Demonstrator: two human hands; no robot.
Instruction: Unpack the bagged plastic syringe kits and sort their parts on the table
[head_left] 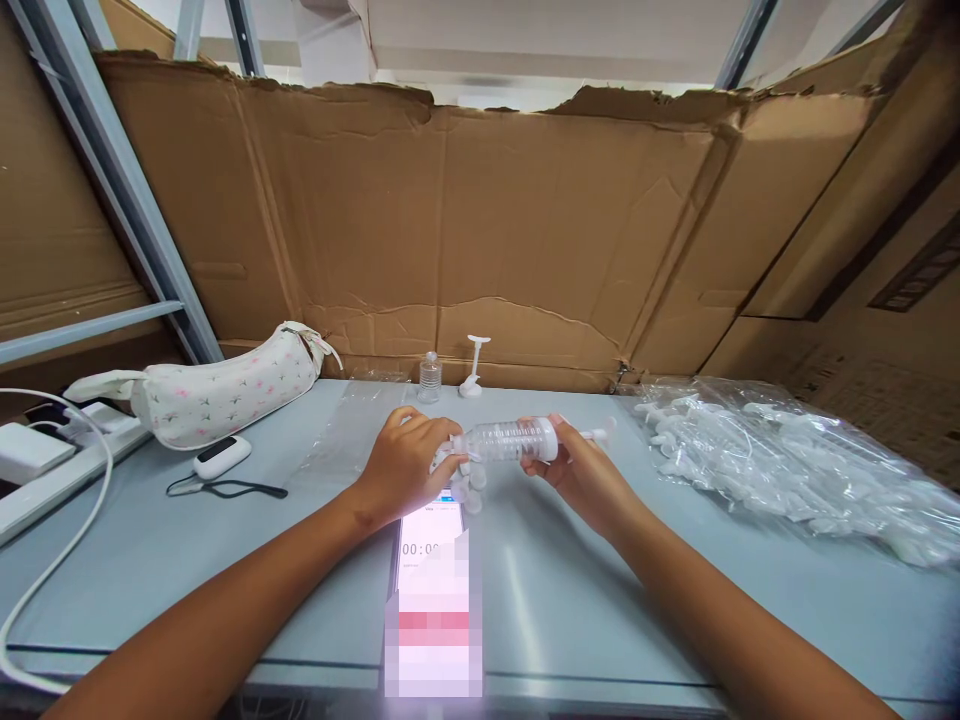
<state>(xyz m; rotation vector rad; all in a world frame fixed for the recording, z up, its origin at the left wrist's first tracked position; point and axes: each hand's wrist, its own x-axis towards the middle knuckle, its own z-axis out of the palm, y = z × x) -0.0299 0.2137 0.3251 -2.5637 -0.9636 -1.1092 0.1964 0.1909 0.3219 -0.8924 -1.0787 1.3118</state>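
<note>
A clear ribbed plastic bottle [510, 441] lies sideways above the table between my hands. At its left end, the fingers and thumb of my left hand [409, 458] are closed in a pinch. My right hand [581, 470] grips the other end, at a white collar [548, 440]. A thin whitish stem [598, 436] sticks out to the right beyond those fingers. Just below my left fingertips are several translucent rounded pieces [470, 487]; I cannot tell what they belong to.
A small clear bottle [430, 380] and a white pump-like part [472, 368] stand at the back. A phone [439, 580] lies in front. Right is a plastic bag [795, 465] of white parts. At left are a floral pouch [232, 390], small white device [222, 457] and power strip [71, 465].
</note>
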